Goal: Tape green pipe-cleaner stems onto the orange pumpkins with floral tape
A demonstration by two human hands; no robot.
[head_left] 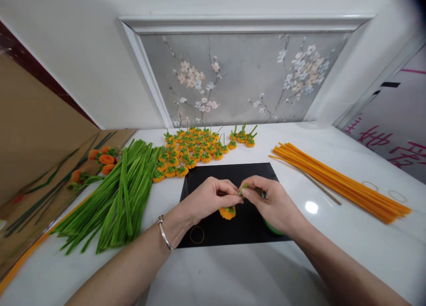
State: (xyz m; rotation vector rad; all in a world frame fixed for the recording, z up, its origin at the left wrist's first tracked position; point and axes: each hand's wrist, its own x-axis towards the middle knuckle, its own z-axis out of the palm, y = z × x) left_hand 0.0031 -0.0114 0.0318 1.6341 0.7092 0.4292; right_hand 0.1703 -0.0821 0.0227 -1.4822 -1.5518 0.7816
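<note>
Over a black mat (pixel 213 177), my left hand (pixel 213 197) and my right hand (pixel 266 199) meet at the fingertips. Both pinch a short piece of green fuzzy stem (pixel 244 189) between them. An orange pumpkin-like piece (pixel 227 213) with a green top shows just below the left fingers; whether it is joined to the stem I cannot tell. Part of a green round object (pixel 273 229) shows under my right hand, mostly hidden by it. A thin rubber band (pixel 197 235) lies on the mat near my left wrist.
Green fuzzy stems (pixel 123 199) are piled at the left, beside orange flowers (pixel 107 159) on brown cardboard (pixel 43 177). Several orange pieces with green tops (pixel 189 148) stand behind the mat. A bundle of orange stems (pixel 339 182) lies at the right on the white table (pixel 206 275).
</note>
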